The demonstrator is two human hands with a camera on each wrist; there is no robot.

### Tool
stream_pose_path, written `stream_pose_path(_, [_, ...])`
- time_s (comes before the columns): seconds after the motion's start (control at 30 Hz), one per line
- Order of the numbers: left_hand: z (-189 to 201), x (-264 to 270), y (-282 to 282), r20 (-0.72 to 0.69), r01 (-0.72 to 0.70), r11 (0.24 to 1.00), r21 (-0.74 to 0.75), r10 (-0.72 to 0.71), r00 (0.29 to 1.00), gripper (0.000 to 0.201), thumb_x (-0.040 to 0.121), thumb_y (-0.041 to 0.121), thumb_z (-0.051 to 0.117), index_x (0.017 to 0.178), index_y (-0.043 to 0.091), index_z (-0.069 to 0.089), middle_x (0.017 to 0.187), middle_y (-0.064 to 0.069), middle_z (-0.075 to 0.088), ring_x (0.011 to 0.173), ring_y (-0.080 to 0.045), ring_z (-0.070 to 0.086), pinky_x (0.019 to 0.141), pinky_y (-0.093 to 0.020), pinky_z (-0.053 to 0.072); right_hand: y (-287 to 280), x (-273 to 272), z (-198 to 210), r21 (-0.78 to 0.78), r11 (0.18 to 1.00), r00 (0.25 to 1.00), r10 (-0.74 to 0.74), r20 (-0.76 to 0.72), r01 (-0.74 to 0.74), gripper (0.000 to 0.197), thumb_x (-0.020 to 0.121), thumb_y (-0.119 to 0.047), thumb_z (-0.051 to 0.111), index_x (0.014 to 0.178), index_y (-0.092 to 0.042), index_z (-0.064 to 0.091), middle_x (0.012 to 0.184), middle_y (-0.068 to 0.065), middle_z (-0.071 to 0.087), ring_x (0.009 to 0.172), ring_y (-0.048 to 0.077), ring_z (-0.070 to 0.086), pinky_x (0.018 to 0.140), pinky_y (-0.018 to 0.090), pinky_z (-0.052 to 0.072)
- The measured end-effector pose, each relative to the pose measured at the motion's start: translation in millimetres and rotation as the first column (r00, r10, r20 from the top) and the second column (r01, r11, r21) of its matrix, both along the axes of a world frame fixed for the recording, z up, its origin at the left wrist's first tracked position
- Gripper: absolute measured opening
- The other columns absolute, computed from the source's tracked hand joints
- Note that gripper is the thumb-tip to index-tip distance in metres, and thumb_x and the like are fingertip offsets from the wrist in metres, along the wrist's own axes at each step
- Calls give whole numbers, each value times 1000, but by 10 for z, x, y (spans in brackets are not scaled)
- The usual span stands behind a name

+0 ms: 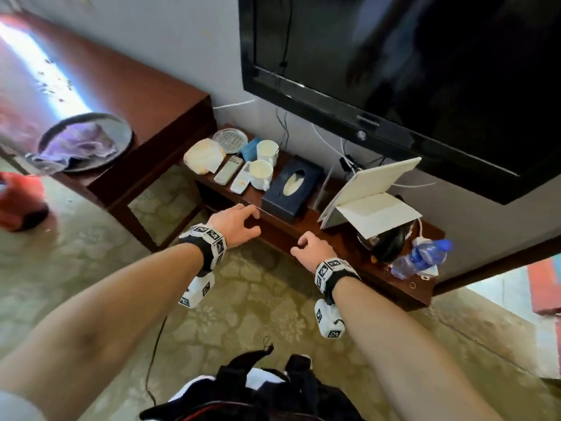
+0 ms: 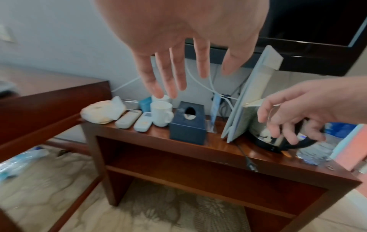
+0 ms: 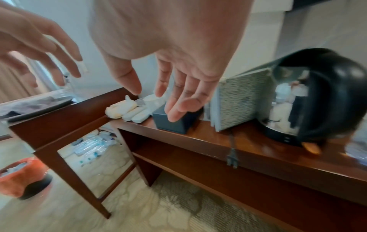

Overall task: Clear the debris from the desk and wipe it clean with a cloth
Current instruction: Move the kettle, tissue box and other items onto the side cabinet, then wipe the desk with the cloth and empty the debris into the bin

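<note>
A low brown desk (image 1: pixel 337 238) under the TV carries a crumpled whitish plastic bag (image 1: pixel 204 158) at its left end and a crushed water bottle (image 1: pixel 420 258) at its right end. A purple cloth (image 1: pixel 79 144) lies in a round tray (image 1: pixel 121 123) on the taller table to the left. My left hand (image 1: pixel 253 218) hovers at the desk's front edge before the dark blue tissue box (image 1: pixel 291 188), fingers spread and empty (image 2: pixel 188 75). My right hand (image 1: pixel 300 246) hangs loosely curled in front of the black kettle (image 1: pixel 391 243), holding nothing (image 3: pixel 155 100).
Two remotes (image 1: pixel 232 173), two white cups (image 1: pixel 261 173), a glass ashtray (image 1: pixel 229 140) and a propped white folder (image 1: pixel 370 192) crowd the desk. A plug (image 3: pixel 231 158) dangles over its front edge. A red bin (image 1: pixel 21 202) stands on the carpet at the left. Plastic bottles (image 3: pixel 93 144) lie under the taller table.
</note>
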State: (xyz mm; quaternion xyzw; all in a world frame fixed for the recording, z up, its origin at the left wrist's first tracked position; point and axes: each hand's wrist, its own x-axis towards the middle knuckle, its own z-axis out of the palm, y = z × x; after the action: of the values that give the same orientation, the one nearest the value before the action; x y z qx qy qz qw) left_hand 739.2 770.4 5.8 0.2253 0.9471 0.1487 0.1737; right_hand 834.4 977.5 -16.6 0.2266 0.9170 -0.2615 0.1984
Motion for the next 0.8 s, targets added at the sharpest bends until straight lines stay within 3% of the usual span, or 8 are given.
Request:
stream_pose_path(0.23, [161, -66, -1586, -64, -241, 970, -41, 238, 969, 33, 90, 53, 50, 117, 35, 53, 113, 8, 61, 101, -20, 60, 80, -34, 48, -1378, -610, 295, 34, 979, 972, 203, -115, -201, 26, 85, -50, 56, 105, -34, 54, 108, -4, 65, 101, 23, 61, 90, 37, 50])
stream_pose_path(0.47, [345, -136, -2988, -74, -468, 884, -18, 466, 882, 29, 86, 52, 51, 110, 36, 56, 111, 6, 63, 101, -21, 59, 79, -32, 45, -2660, -1174, 495, 54, 929, 914, 369, -171, -365, 25, 87, -45, 55, 106, -28, 55, 105, 1, 61, 103, 28, 56, 85, 36, 43])
stream_pose_path(0.6, [398, -246, -3565, -77, -543, 839, 31, 544, 836, 30, 86, 51, 56, 111, 34, 58, 114, 5, 64, 102, -20, 60, 85, -34, 46, -3263, -1459, 564, 66, 896, 874, 443, -197, -439, 23, 88, -40, 53, 105, -26, 54, 99, -1, 62, 92, 24, 53, 77, 33, 41])
stream_pose_path(0.8, [380, -548, -4174, -92, -597, 800, 56, 600, 795, 31, 86, 51, 54, 111, 33, 58, 113, 5, 63, 100, -19, 59, 86, -34, 47, -3965, -1954, 524, 65, 863, 842, 503, -193, -501, 22, 85, -41, 54, 102, -27, 55, 101, -1, 64, 98, 27, 58, 84, 35, 47])
